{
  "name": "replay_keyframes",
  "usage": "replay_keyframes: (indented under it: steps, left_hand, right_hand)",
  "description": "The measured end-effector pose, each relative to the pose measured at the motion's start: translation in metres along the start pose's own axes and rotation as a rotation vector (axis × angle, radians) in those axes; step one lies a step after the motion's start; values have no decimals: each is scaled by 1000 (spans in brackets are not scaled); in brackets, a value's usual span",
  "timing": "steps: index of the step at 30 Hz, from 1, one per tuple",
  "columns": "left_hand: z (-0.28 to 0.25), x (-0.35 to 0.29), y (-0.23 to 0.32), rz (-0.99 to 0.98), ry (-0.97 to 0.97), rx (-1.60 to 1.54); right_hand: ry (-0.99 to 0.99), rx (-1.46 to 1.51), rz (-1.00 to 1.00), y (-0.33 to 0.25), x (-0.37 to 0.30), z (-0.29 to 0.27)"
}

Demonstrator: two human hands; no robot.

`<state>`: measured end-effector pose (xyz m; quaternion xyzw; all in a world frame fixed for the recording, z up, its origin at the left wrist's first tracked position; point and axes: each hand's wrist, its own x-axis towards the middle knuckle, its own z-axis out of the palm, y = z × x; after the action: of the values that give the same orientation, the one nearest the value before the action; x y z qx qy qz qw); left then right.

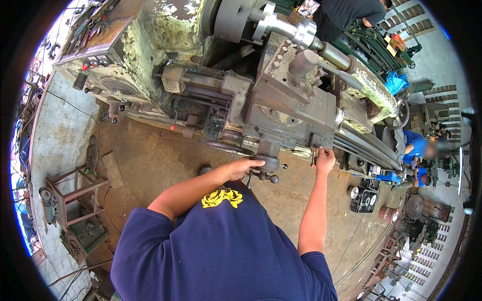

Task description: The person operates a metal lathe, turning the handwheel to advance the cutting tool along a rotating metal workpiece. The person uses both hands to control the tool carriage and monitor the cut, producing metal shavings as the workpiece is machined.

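Note:
I stand at a large metal lathe. My left hand (pixel 242 168) is closed at the cross-slide crank handle (pixel 267 164), its thumb against the round dial and its fingers mostly hidden behind. Further right, my right hand (pixel 325 159) is closed round a small lever (pixel 314 160) on the front of the carriage. Above my hands sits the tool post (pixel 296 75) with several bolts and a long clamping handle. Behind it, a shiny stepped metal workpiece (pixel 281 27) runs between the chuck (pixel 232 19) and the tailstock (pixel 374 90).
A large handwheel (pixel 231 149) is left of my left hand. Metal chips (pixel 215 128) lie by the bed. Hand tools (pixel 90 30) rest on the headstock. A metal frame stand (pixel 75 195) is at the left. Other people (pixel 351 15) are beyond the lathe and at the right (pixel 415 145).

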<state>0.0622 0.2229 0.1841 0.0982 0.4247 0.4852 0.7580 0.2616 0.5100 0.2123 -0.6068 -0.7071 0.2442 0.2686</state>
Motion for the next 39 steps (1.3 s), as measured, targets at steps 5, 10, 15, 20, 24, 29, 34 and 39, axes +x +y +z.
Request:
replay_keyframes:
  steps: [5,10,15,20,24,29,34,39]
  left_hand:
    - [-1,3,-3,2,19,-10]
    - [0,-1,-4,-9,53,-21]
    - [-1,-4,-2,-33,4,-63]
    - [-5,4,-8,-28,-4,-94]
    - [-9,15,-13,-77,40,-76]
    - [-13,21,-14,-43,51,-153]
    - [-12,23,-17,-23,54,-266]
    - [-7,24,-18,14,128,-288]
  right_hand:
    - [11,-55,14,4,2,2]
    - [-22,29,71,8,5,4]
    - [-8,25,24,1,0,0]
    - [-7,56,13,-13,-7,-6]
    - [-14,116,7,-18,-7,-8]
    - [-16,159,42,-19,-8,-8]
    - [-11,173,35,-18,-10,-7]
    - [-14,88,0,-17,-10,-7]
